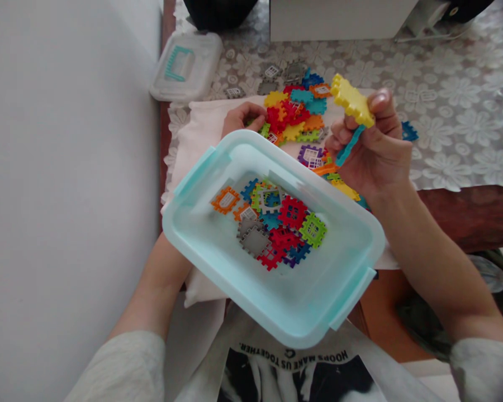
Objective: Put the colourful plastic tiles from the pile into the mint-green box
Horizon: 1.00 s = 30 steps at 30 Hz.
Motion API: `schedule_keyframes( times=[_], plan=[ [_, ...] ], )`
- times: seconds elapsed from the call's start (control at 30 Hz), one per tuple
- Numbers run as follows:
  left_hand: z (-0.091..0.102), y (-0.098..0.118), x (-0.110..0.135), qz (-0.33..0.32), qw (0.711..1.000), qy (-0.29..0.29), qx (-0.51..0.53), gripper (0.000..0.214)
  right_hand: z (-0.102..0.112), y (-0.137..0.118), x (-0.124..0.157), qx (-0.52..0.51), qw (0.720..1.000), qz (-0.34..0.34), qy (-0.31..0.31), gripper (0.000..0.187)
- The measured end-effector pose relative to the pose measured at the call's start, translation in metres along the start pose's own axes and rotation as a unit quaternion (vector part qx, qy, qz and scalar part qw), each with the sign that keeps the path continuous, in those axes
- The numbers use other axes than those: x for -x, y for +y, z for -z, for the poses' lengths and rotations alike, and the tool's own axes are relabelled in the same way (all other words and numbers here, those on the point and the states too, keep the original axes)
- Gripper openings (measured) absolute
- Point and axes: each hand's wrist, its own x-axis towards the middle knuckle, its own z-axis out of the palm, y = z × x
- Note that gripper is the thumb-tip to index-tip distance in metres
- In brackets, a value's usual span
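White wall (67, 195) runs along the left of the scene. Table under a grey lace-patterned cloth (456, 111) extends far and right; a white cloth (203, 137) is spread over it. Pale aqua plastic tub (251, 146) sits nearest the person, overlapping the white cloth and passing over the left forearm (163, 279). Clear lid with aqua trim (185, 67) lies at the far left of the table, well apart from the tub.

Tub contains a loose heap of interlocking plastic pieces (276, 223): red, grey, orange, green, blue. A second heap of similar pieces (291, 114) lies on the white cloth, just beyond the tub.

Left hand (243, 119): fingers curled, narrow, against the near-left edge of the second heap; any grip cannot be told. Right hand (371, 151): narrow pinch, holding a yellow piece (352, 100) above the heap, with a teal piece (349, 146) held edge-on below it.
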Motion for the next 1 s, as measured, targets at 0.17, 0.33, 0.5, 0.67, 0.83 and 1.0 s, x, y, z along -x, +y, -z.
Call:
schedule_keyframes(
  times=[0.17,0.33,0.5,0.67,0.83,1.0],
  plan=[
    [0.000,0.002,0.000,0.003,1.000,0.006,-0.013,0.008,0.003,-0.009,-0.006,0.010,1.000,0.012,0.023,0.038],
    [0.000,0.001,0.000,0.006,1.000,0.002,-0.008,0.009,0.000,-0.008,-0.005,0.024,0.999,-0.006,0.032,0.039],
    [0.001,0.001,-0.001,0.006,1.000,0.003,-0.008,0.008,-0.010,-0.009,0.002,0.021,0.998,-0.041,0.037,0.038],
    [0.000,0.001,-0.002,0.013,1.000,-0.003,-0.002,0.008,-0.015,-0.011,0.005,0.000,0.996,-0.084,0.013,0.033],
    [-0.001,0.002,0.000,0.020,1.000,0.005,-0.003,0.009,-0.014,-0.008,0.004,-0.016,0.996,-0.088,-0.003,0.045],
    [0.000,0.003,0.000,0.021,1.000,0.006,-0.012,0.008,-0.010,-0.004,0.002,0.004,0.997,-0.074,0.023,0.044]
  ],
)
